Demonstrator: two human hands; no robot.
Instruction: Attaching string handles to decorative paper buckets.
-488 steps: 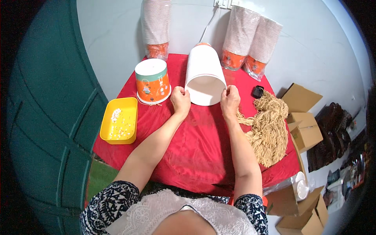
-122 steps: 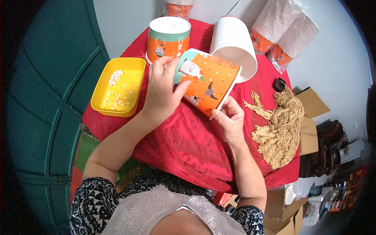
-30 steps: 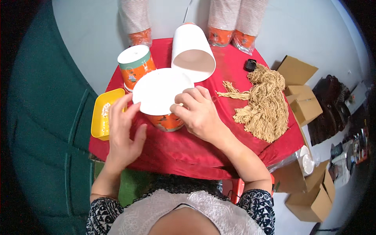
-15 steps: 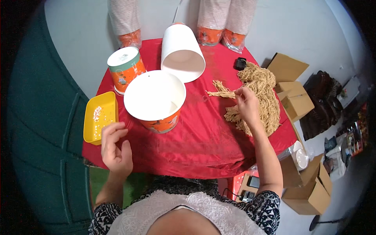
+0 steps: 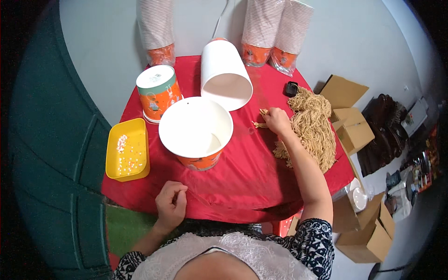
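Note:
My right hand (image 5: 278,121) is closed over the loose ends of a tan yarn bundle (image 5: 259,124), its fingertips pointing down at the cloth. Beside it, a large tangled heap of the same tan yarn (image 5: 315,133) spreads under my forearm. My left hand (image 5: 171,203) rests near the table's front edge with fingers curled in and nothing visible in them. Ahead of it stands a wide paper bucket (image 5: 198,163), orange outside and white inside, mouth up. A second bucket (image 5: 224,67) lies on its side behind, its white opening facing me.
An upturned orange and green bucket (image 5: 161,95) and a yellow tray (image 5: 148,161) with small white bits stand on the left of the red tablecloth (image 5: 247,182). Tall stacks of buckets (image 5: 263,28) line the back. A black object (image 5: 290,88) touches the yarn. Cardboard boxes (image 5: 368,238) stand right.
My right hand has moved left along the yarn ends and now covers more of them. My left hand has come down and right, away from the yellow tray, and its fingers have curled.

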